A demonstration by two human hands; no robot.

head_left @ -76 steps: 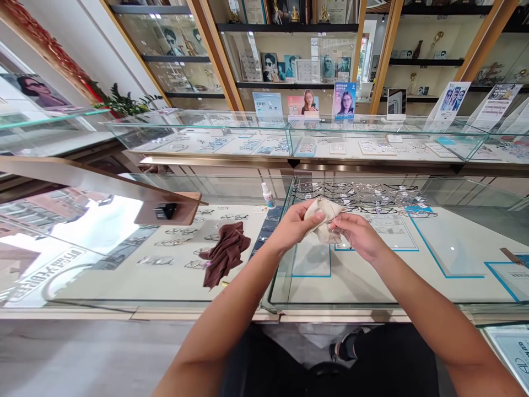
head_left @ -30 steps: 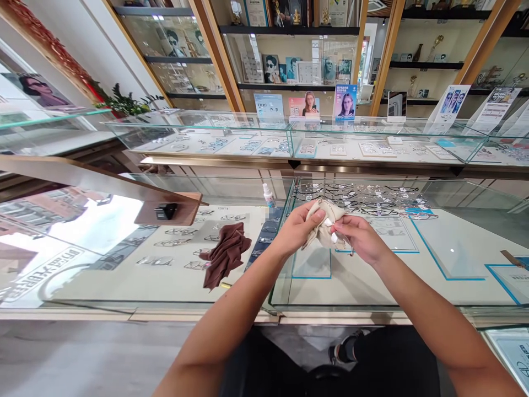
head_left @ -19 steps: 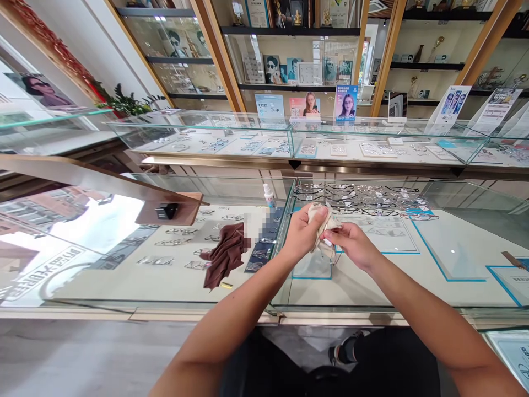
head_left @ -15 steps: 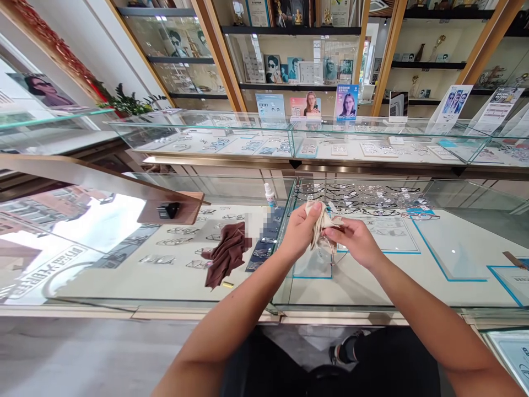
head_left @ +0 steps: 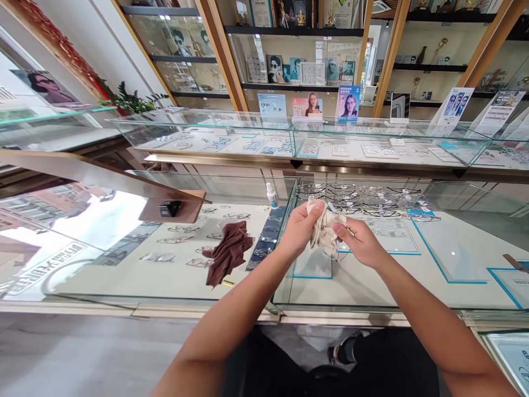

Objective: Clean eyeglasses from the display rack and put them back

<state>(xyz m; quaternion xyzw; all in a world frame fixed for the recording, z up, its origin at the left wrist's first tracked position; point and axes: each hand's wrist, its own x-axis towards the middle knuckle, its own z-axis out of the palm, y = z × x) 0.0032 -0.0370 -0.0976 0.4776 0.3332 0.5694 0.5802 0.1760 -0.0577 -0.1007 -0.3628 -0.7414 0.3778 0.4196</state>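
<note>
Above the glass counter, my left hand [head_left: 303, 227] is closed on a cream cleaning cloth [head_left: 316, 231], thumb on top. My right hand [head_left: 360, 241] pinches the cloth's other side, its thumb pressed down on the folds. A pair of thin-rimmed eyeglasses [head_left: 329, 252] sits partly inside the cloth, one round lens hanging below it. The rest of the frame is covered by cloth and fingers, so which fingers grip it directly cannot be seen.
Left of my hands lie a crumpled brown cloth [head_left: 229, 251] and a white spray bottle [head_left: 271, 195]. Several spectacle frames [head_left: 382, 201] are displayed behind my hands. A wooden-backed mirror [head_left: 171, 201] stands at left. Another glass showcase [head_left: 231, 144] runs across the back.
My right hand has shifted, its thumb now lying on the spread cloth. The eyeglasses have turned so a round lens shows more clearly below. My left hand keeps its hold.
</note>
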